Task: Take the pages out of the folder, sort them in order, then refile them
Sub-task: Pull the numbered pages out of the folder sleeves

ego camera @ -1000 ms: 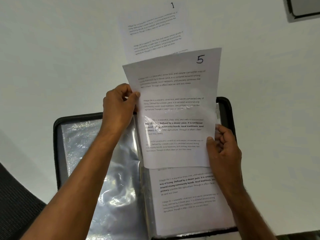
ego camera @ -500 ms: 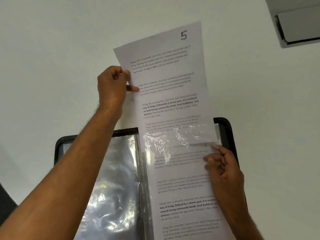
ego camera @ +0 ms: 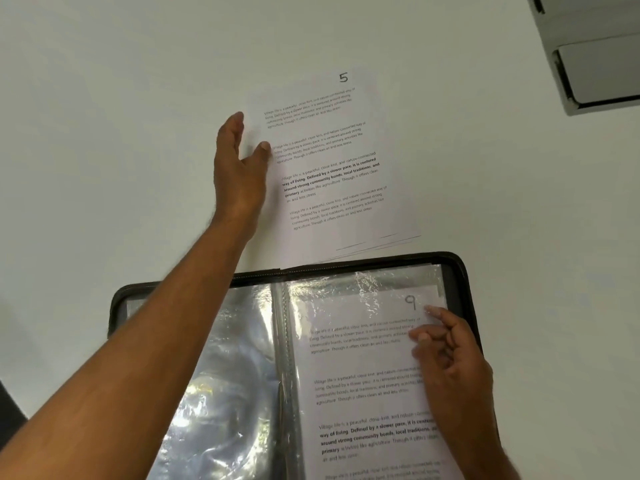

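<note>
The black folder (ego camera: 464, 271) lies open on the white table in front of me, its clear sleeves shining. In the right-hand sleeve sits the page marked 9 (ego camera: 363, 375). Beyond the folder, the page marked 5 (ego camera: 329, 161) lies flat on top of a small pile of loose pages, whose edges show at its lower end. My left hand (ego camera: 242, 168) reaches forward, fingers straight, its thumb resting on the left edge of page 5. My right hand (ego camera: 446, 355) rests with its fingertips on the right sleeve, near the top right corner of page 9.
A grey and white box-like object (ego camera: 595, 53) sits at the far right corner of the table. A dark chair edge (ego camera: 7, 403) shows at the lower left. The left sleeve of the folder (ego camera: 214, 375) holds no page.
Page 5 has come fully out of the sleeve and now lies on the pile beyond the folder. My left hand has let go of its grip and flattened. Page 9 is now uncovered.
</note>
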`<state>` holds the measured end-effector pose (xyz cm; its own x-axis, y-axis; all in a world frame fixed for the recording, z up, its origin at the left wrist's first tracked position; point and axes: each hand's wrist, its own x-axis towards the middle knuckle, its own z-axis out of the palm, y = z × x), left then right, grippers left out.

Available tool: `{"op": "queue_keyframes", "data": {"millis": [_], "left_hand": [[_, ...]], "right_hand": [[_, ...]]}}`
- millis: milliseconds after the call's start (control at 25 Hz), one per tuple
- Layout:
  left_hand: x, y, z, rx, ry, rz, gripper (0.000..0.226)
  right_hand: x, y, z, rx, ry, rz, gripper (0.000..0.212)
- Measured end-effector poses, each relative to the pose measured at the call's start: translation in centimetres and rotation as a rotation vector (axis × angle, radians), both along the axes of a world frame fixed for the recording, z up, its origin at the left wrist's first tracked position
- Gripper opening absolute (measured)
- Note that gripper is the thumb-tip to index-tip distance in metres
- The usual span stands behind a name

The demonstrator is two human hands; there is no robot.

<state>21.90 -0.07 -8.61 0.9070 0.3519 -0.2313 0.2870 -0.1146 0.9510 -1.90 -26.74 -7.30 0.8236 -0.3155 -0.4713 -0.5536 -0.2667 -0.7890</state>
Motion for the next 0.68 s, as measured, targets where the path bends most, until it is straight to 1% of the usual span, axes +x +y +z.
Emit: {"op": "queue_keyframes", "data": {"millis": [120, 240, 320, 400, 520, 600, 680], "left_hand": [[-4.8, -0.9, 0.7, 0.252, -0.056, -0.114, 0.042], [-10.8, -1.0, 0.5, 0.428, -0.079, -0.257, 0.032], [-14.3, -0.5, -0.1, 0.566, -0.05, -0.313, 0.027], [-17.4, -0.1, -0.3, 0.651, -0.019, -0.339, 0.025], [-21.5, 0.5, -0.2, 0.636, 0.06, -0.352, 0.023], [-22.9, 0.7, 0.1, 0.543, 0.083, -0.352, 0.021], [-23.8, 1.3, 0.8, 0.386, 0.112, -0.296, 0.021]], "right_hand": [[0.1, -0.1, 0.3, 0.04, 0.023, -0.023, 0.036], [0.4, -0.3, 1.2, 0.112, 0.069, -0.041, 0.024], [0.5, -0.6, 2.0, 0.121, 0.104, 0.004, 0.02], [0.7, -0.5, 3.1, 0.125, 0.129, 0.086, 0.023], [1.0, 0.5, 5.0, 0.177, 0.141, 0.179, 0.024], [1.3, 1.6, 6.4, 0.234, 0.148, 0.224, 0.03], [1.5, 3.2, 7.7, 0.292, 0.177, 0.29, 0.032]]}}
